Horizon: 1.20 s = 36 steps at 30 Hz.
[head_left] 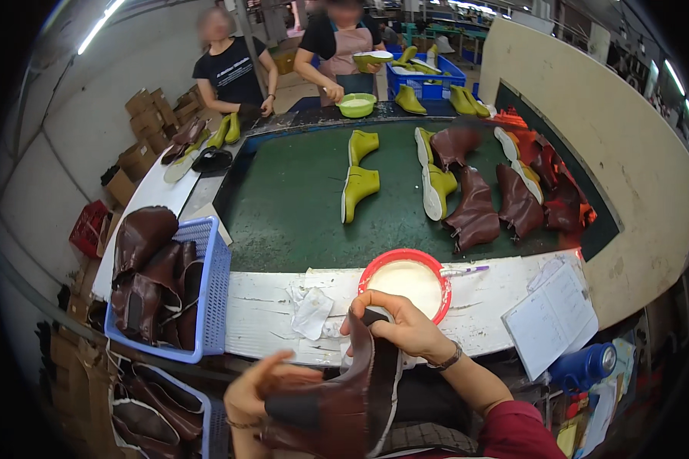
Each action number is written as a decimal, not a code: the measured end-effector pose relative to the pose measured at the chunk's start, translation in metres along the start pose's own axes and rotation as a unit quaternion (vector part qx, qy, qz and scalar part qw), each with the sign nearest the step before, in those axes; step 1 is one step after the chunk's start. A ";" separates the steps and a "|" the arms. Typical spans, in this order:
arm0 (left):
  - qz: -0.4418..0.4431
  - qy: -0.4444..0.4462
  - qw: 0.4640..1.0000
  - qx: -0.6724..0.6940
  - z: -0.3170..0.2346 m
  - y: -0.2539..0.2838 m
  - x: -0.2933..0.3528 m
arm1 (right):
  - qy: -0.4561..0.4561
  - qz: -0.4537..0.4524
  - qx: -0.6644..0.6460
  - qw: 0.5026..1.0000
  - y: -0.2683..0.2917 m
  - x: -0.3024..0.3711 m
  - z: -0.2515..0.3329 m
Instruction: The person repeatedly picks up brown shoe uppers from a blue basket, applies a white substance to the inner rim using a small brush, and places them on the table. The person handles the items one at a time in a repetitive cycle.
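Note:
A dark brown leather boot upper (352, 402) with a black elastic side panel hangs in front of me at the lower middle. My right hand (402, 325) is closed, pinching its top edge near a black tab. My left hand (264, 382) is beside the upper's left side, fingers stretched out and slightly blurred; the upper hides part of the hand. Just beyond my right hand stands a red-rimmed bowl (445, 284) of creamy white liquid. A purple-and-white brush (465, 270) lies against its rim.
Yellow-green shoe lasts (360, 191) and brown uppers (473, 210) lie on the green conveyor belt (283, 191). A blue basket (216, 287) of uppers stands left, another below. A crumpled white cloth (311, 312), notebook (551, 317) and blue bottle (586, 367) lie nearby. Two people stand across.

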<state>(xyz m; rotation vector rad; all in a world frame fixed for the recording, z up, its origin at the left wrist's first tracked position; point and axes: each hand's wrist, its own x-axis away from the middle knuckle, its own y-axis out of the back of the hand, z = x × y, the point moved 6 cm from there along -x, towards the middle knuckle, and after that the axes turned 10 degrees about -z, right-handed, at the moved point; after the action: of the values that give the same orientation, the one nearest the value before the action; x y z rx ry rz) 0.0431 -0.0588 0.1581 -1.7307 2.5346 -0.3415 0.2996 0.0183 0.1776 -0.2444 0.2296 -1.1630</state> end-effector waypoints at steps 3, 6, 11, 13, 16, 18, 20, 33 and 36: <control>-0.022 -0.111 0.993 0.018 -0.027 0.022 -0.025 | 0.055 -0.019 0.111 0.992 -0.003 -0.002 0.014; -0.024 -0.068 0.990 0.125 -0.037 0.006 -0.039 | 0.094 0.006 0.167 0.981 -0.024 -0.006 0.021; 0.180 -0.011 0.982 -0.063 -0.016 -0.011 -0.042 | 0.058 0.097 0.143 0.983 -0.043 -0.001 0.018; 0.193 0.069 0.979 0.013 0.010 0.000 -0.032 | 0.011 0.116 0.119 0.986 -0.040 0.003 0.011; 0.164 0.201 0.957 0.127 0.053 0.009 -0.012 | 0.047 0.092 0.139 0.985 -0.034 0.002 0.007; 0.214 0.174 0.953 0.124 0.079 0.012 -0.013 | 0.050 0.094 0.171 0.980 -0.030 0.003 0.002; 0.217 0.219 0.939 0.153 0.091 0.003 -0.008 | 0.049 0.084 0.187 0.977 -0.022 0.008 -0.007; -0.157 0.052 0.975 -0.145 0.010 0.011 -0.028 | 0.176 -0.434 0.575 0.671 0.173 0.094 0.018; -0.187 0.033 0.977 -0.100 0.003 0.003 -0.044 | 0.171 -0.294 0.691 0.638 0.222 0.101 -0.033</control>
<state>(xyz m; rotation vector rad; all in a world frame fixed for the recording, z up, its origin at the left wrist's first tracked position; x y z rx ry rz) 0.0567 -0.0175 0.1512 -2.3140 2.3444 -0.1629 0.5217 0.0063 0.0735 1.3910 -0.5056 -1.7116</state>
